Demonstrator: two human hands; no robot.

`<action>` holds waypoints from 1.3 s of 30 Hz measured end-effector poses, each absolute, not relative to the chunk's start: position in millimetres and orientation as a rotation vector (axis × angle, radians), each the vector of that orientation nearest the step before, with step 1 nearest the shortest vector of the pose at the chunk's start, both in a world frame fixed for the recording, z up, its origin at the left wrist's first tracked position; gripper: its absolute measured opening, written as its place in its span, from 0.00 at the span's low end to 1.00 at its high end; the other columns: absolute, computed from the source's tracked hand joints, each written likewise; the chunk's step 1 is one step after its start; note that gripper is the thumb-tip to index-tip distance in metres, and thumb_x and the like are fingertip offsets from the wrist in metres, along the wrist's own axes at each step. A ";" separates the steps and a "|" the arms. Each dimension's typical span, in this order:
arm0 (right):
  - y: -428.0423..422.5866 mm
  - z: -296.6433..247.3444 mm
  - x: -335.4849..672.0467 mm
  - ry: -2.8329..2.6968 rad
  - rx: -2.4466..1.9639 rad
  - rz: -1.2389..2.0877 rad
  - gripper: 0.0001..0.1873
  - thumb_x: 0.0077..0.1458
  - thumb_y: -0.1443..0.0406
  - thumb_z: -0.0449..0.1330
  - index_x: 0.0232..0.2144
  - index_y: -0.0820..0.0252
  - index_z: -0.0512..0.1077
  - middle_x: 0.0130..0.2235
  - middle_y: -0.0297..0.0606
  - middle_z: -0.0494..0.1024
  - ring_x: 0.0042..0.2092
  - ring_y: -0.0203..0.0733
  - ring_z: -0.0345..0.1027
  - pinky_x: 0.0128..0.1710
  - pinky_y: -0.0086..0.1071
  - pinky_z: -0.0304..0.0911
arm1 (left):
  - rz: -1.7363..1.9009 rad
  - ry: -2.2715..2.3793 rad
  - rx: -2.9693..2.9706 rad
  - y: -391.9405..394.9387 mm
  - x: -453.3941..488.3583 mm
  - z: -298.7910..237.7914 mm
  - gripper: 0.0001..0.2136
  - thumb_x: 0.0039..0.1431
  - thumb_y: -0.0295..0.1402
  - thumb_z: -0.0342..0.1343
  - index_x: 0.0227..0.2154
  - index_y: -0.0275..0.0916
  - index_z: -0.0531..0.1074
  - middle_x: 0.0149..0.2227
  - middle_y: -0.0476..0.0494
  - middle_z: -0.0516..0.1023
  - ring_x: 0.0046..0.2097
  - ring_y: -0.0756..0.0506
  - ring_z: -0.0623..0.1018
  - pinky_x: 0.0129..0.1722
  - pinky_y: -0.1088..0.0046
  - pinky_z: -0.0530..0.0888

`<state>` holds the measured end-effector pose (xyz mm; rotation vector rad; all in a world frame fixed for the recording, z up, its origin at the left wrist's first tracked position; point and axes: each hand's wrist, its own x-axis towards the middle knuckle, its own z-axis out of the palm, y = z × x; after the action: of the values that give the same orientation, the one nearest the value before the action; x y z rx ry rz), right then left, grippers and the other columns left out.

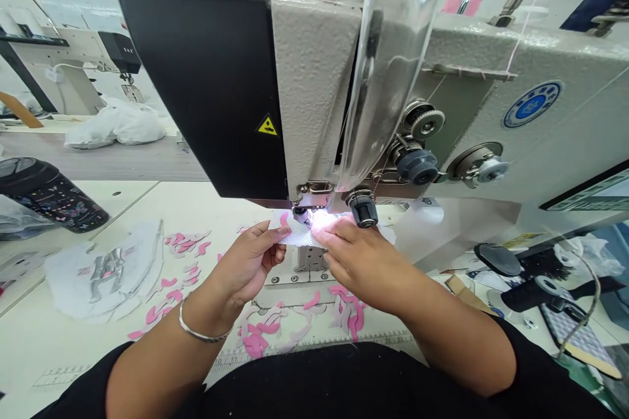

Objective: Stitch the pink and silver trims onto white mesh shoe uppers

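A small white textured fabric piece [295, 234] with a pink patch lies under the lit needle area of a sewing machine [319, 78]. My left hand [253, 255] pinches its left edge between thumb and fingers. On the right, my right hand [361, 255] rests over the fabric close to the presser foot [301, 213], its fingers pressing down; the fingertips are washed out by the lamp. Below the fabric shows the metal needle plate [295, 275]. Pink and white fabric scraps [255, 337] lie on the table before my hands.
A black patterned bottle [54, 196] lies tilted at the left, above a white sheet with grey shapes [111, 275]. More pink scraps [184, 242] are scattered nearby. A ruler strip [388, 342] runs along the front edge. Tools and a dark spool [525, 294] crowd the right side.
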<state>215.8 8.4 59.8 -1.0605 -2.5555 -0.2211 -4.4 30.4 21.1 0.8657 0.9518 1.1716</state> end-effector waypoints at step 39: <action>17.3 -14.6 202.4 -2.087 -0.849 -0.314 0.23 0.58 0.71 0.57 0.55 0.51 0.69 0.53 0.38 0.75 0.54 0.44 0.67 0.60 0.46 0.55 | 1.278 0.770 0.793 56.7 8.0 17.2 0.11 0.55 0.35 0.62 0.22 0.36 0.71 0.22 0.51 0.70 0.24 0.53 0.68 0.26 0.78 0.67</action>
<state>202.4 17.3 -14.6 -0.8491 -2.0871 -0.3142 8.0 56.7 17.2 0.7933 0.7703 1.2783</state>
